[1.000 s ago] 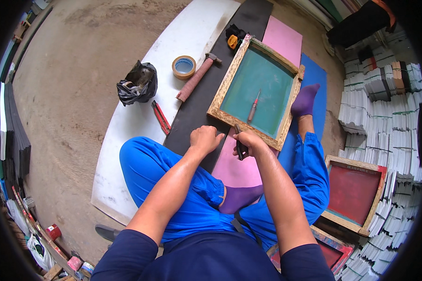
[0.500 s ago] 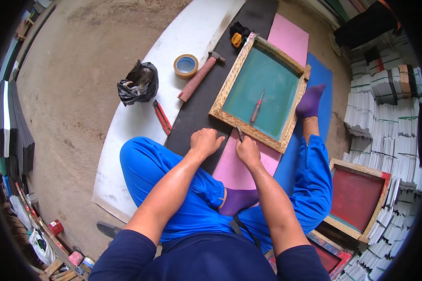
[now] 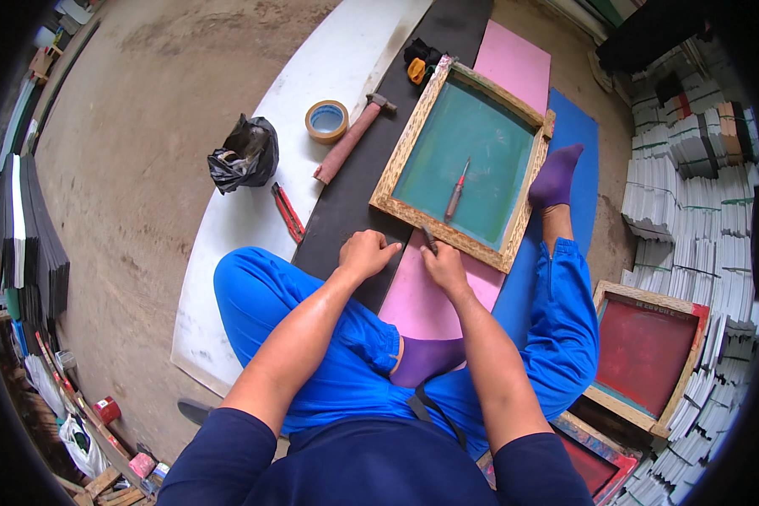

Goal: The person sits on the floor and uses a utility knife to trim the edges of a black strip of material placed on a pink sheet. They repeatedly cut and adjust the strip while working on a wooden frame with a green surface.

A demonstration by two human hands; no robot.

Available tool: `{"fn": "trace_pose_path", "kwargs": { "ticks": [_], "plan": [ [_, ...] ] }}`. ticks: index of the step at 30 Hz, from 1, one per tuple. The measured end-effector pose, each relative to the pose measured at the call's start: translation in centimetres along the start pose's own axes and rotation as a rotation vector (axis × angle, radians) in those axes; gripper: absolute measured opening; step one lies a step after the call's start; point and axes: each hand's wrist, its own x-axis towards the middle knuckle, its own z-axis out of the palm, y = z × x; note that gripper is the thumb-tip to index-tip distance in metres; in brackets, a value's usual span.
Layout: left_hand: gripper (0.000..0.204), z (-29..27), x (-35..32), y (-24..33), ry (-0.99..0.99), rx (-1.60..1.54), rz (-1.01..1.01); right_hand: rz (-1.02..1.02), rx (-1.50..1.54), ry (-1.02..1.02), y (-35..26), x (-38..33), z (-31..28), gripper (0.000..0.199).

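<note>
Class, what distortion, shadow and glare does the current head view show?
Head view: the white board looks bowed; the picture's corners go black; a soft shadow lies beside the black bag; faint sheen shows on the left forearm.

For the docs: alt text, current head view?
Seated person, right hand gripping a dark tool at the near edge of a wooden frame; left hand curled nearby. A pointed tool lies on the frame's green panel; hammer, tape roll and red cutter lie to the left.

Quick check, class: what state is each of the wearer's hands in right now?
Left hand: closed, fingers curled under; whether it holds anything cannot be told.
Right hand: closed, holding a dark tool.
</note>
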Motion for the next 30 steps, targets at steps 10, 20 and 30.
{"fn": "trace_pose_path", "kwargs": {
  "ticks": [10, 20, 30],
  "plan": [
    [0.038, 1.3, 0.4, -1.3, -0.065, -0.705, -0.007, 0.027, 0.457, -0.162, -2.3, -3.7, 1.4, 0.026],
    [0.024, -1.0, -1.0, -3.8, -0.128, -1.01, -0.29, -0.025, 0.319, -0.349, -4.8, -4.3, 4.0, 0.032],
    [0.027, -0.9, -0.5, -5.8, 0.11, -0.502, -0.258, 0.135, 0.477, -0.438, -4.6, -4.1, 4.1, 0.022]
  ]
}}
